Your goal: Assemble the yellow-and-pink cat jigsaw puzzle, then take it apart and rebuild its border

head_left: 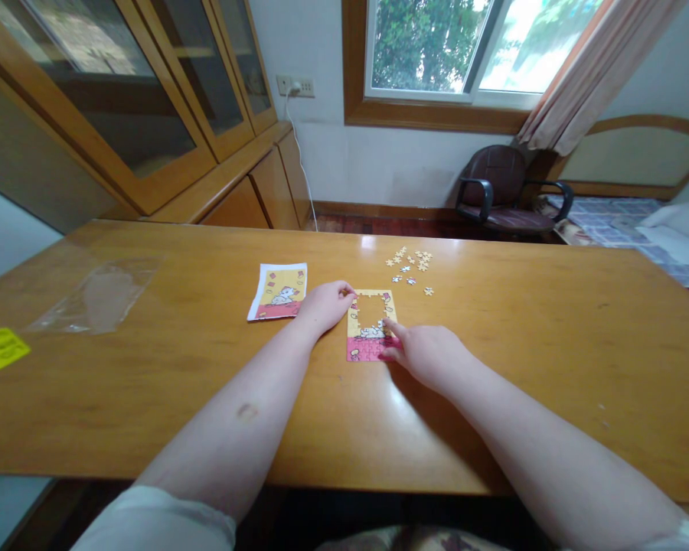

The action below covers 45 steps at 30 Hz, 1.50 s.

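Observation:
A partly assembled jigsaw puzzle (373, 352) lies flat on the table, its pink lower part and yellow border joined around a gap in the upper middle. Part of a white cat shows below the gap. My left hand (328, 302) is at the puzzle's upper left edge, fingers curled together; whatever is between them is hidden. From the right, my right hand (433, 350) reaches over the puzzle. Its index finger is stretched out and touches the inner right side of the gap, with the thumb apart over the pink part. Loose puzzle pieces (423, 261) lie scattered beyond the puzzle.
Left of the puzzle is a printed reference picture (281, 295) of the cat, partly behind my left hand. A clear plastic bag (100, 295) and a yellow label (0, 352) lie farther left on the wooden table (207, 383). An armchair (502, 187) stands beyond the table.

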### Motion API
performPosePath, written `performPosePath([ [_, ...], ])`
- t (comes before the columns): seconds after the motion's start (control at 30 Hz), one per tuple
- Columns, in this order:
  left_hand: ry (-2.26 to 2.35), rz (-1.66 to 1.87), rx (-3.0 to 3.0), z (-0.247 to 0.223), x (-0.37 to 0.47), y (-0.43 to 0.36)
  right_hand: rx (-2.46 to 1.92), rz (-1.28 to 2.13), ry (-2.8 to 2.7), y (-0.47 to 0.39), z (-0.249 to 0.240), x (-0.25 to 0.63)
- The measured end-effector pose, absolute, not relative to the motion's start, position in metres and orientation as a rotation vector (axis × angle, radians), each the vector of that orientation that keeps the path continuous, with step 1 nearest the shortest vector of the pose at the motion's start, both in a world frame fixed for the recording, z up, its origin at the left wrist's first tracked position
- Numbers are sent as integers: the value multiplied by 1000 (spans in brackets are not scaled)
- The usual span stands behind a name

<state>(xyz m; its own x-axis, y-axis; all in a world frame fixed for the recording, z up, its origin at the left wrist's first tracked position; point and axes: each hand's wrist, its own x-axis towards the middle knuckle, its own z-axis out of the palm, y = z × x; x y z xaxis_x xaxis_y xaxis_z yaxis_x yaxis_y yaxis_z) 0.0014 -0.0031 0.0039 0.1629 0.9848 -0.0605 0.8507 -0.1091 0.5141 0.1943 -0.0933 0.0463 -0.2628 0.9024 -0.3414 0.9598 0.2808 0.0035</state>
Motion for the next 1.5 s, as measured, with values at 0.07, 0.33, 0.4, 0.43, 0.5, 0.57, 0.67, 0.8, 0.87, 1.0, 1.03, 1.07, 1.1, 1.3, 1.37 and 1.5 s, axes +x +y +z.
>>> performPosePath([
  [0.07, 1739, 416, 2016, 4, 2, -3, 1703, -299, 2275, -94, 46, 194],
  [0.33, 1737, 423, 2013, 2, 1, -2, 1671, -297, 2293, -94, 47, 193],
  [0.4, 1733, 423, 2016, 1, 1, -2, 1663, -286, 2320, -94, 46, 192],
  [0.43, 1732, 423, 2018, 1, 1, -2, 1654, -282, 2341, -94, 45, 192],
  [0.5, 1728, 423, 2020, 0, 1, -1, 1634, -282, 2374, -94, 43, 192],
  [0.57, 1730, 419, 2017, 0, 1, -1, 1629, -284, 2392, -94, 42, 192],
  [0.67, 1733, 417, 2014, 1, 1, -1, 1637, -287, 2398, -93, 42, 190],
  [0.8, 1732, 416, 2015, 0, 0, -1, 1706, -311, 2387, -85, 42, 194],
  [0.87, 1733, 412, 2015, 0, 0, -1, 1813, -270, 2402, -76, 39, 201],
  [1.0, 1740, 412, 2019, 0, 0, -1, 2136, 1, 2366, -50, 23, 222],
  [1.03, 1740, 412, 2019, 0, 0, -1, 2200, 51, 2345, -45, 18, 227],
  [1.07, 1740, 411, 2019, 1, 0, -1, 2227, 57, 2337, -40, 13, 231],
  [1.1, 1740, 411, 2017, 1, 0, -1, 2230, 43, 2341, -36, 8, 234],
  [1.3, 1743, 408, 2011, 2, 1, -2, 2135, 45, 2378, -27, -8, 232],
  [1.37, 1742, 412, 2015, 1, 1, -2, 2113, 16, 2358, -26, -9, 231],
  [1.5, 1733, 420, 2017, 0, 0, -1, 2051, -50, 2418, -24, -12, 232],
])
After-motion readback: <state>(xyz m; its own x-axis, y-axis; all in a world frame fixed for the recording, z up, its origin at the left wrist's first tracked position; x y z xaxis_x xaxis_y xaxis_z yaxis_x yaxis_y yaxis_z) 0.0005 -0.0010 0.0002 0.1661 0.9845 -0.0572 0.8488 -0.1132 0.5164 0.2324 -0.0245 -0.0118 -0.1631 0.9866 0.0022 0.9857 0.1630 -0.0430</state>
